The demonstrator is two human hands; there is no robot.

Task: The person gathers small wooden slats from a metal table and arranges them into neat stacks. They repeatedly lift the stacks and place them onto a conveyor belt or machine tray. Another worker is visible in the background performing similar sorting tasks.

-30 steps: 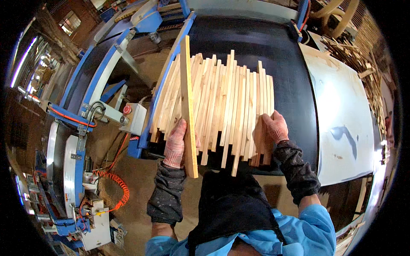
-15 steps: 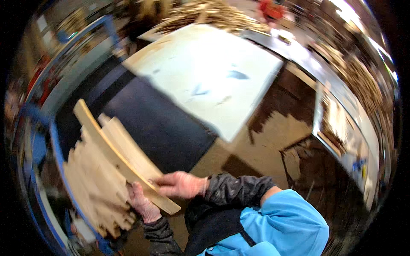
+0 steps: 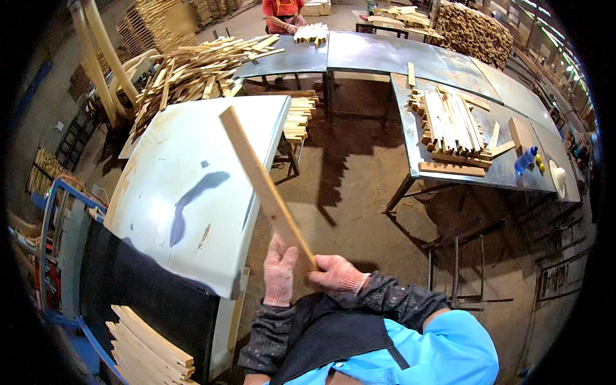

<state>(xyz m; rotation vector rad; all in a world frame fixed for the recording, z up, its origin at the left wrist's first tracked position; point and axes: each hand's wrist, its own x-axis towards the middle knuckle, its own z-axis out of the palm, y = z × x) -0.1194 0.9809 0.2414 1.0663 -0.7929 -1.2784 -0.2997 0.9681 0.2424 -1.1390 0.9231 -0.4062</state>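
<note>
One wooden board (image 3: 260, 176) slanted through the middle of the frame, its lower end pinched in the right hand (image 3: 338, 274). The left hand (image 3: 280, 273) was beside that end, its grip impossible to tell. Sticks (image 3: 151, 350) lay lower left, near a pale tabletop (image 3: 154, 192) at left of centre.

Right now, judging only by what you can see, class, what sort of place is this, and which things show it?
Probably a woodworking shop: there is a loose heap of sticks, pale strips are piled on a metal table, and the gloved right hand holds a board.
</note>
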